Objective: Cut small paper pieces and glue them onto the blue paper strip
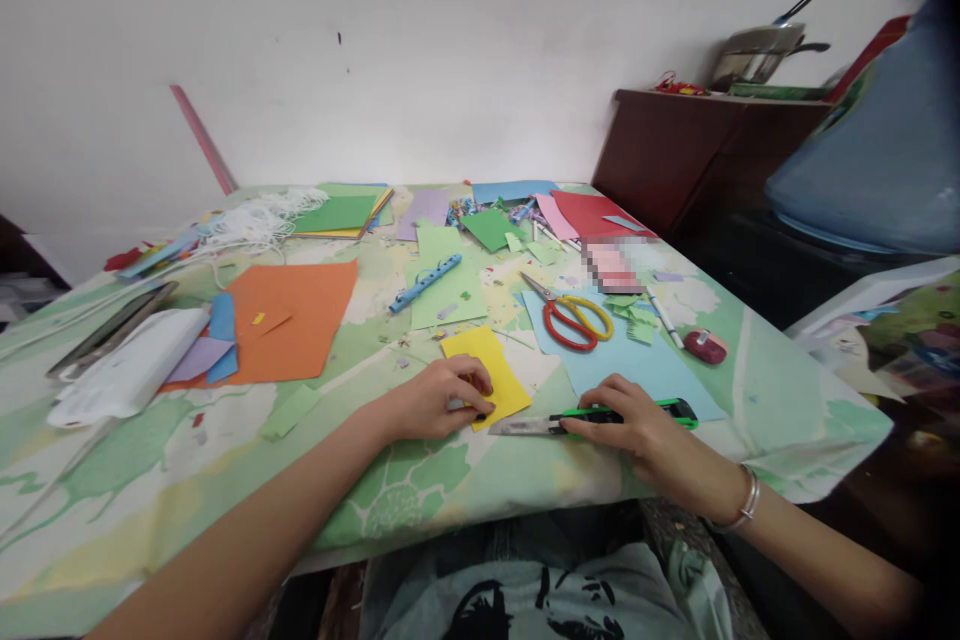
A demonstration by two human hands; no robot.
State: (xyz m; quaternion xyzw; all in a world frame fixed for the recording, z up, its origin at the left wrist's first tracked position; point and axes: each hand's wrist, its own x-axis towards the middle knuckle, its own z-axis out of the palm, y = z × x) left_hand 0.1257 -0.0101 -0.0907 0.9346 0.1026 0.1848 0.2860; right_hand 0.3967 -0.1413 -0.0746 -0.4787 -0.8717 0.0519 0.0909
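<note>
My left hand [450, 398] rests on the lower left part of a yellow paper piece [506, 382], fingers curled; a small dark thing shows at its fingertips. My right hand [626, 420] lies over a green and black utility knife [679, 411], its fingers around the handle. The knife's blade [517, 428] points left, flat beside the lower edge of the yellow paper. Red and yellow handled scissors [574, 320] lie open on light blue paper [652, 375] beyond my right hand.
Orange paper [300, 320], a white case [131, 370] and white cord [262, 220] lie left. A blue pen-like tool [425, 283] rests on light green paper [450, 250]. A marker [664, 317] and dark red object [705, 347] lie right, near green scraps.
</note>
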